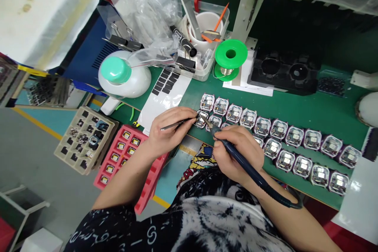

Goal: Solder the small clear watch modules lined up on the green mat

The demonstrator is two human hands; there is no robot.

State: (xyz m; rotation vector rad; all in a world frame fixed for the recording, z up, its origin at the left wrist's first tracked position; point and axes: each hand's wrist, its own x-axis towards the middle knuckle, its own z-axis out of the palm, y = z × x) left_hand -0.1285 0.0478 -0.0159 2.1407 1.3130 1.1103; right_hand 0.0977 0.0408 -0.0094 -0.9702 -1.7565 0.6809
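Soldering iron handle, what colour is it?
The handle is dark navy blue, clearest in the head view.

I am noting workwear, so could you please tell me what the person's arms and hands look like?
The left hand and right hand are bare and ungloved. The left forearm and right forearm are bare too. The left sleeve is black with white printed markings and ends near the elbow; no right sleeve can be made out.

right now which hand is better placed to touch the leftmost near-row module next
Probably the right hand: it holds the dark blue pen-shaped tool, aimed at that silvery square module. The left hand holds a slim metal tool near the module's left edge.
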